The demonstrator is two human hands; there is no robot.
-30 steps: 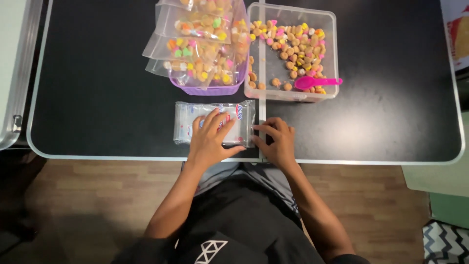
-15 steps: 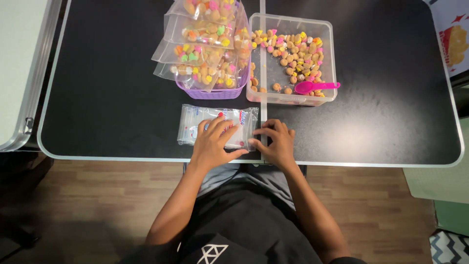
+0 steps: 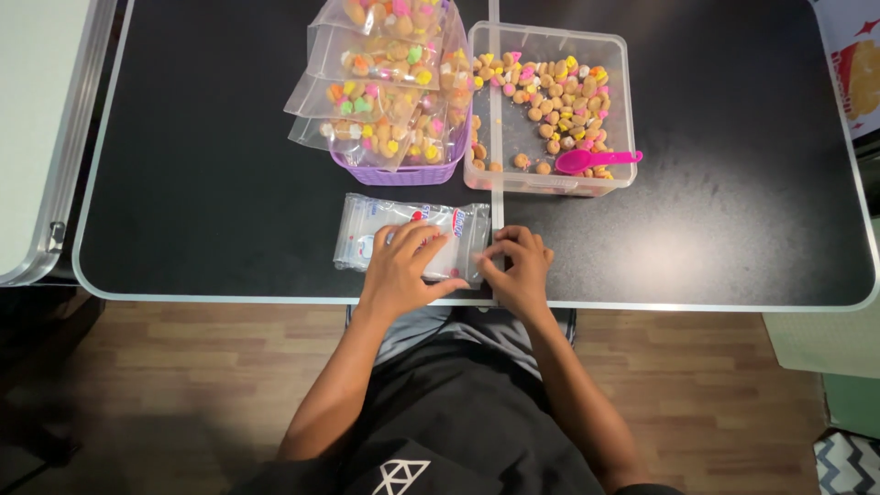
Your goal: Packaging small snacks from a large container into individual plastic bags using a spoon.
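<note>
Hands meet on the stack of empty zip bags (image 3: 403, 236) at six o'clock: left hand (image 3: 403, 268) pressing flat with fingers spread, right hand (image 3: 519, 271) pinching its edge. Filled candy bags (image 3: 380, 78) crowd the purple basket (image 3: 403, 172) at twelve; loose candy remains in the clear tub (image 3: 550, 92).

Counter (image 3: 211, 183) is matte black with a pale silver rim. Stack of empty bags (image 3: 408, 234) is clear plastic with small red and blue print (too small to make out). Basket (image 3: 403, 172) is purple; the filled bags (image 3: 385, 82) in it are clear, showing tan, orange, green, yellow and pink pieces. Tub (image 3: 550, 183) is clear, holding tan snacks mixed with pink, yellow and orange bits. Scoop (image 3: 591, 160) is bright magenta. Floor (image 3: 706, 385) is brown wood-plank pattern. Clothing (image 3: 458, 431) is black with a white geometric line mark.
</note>
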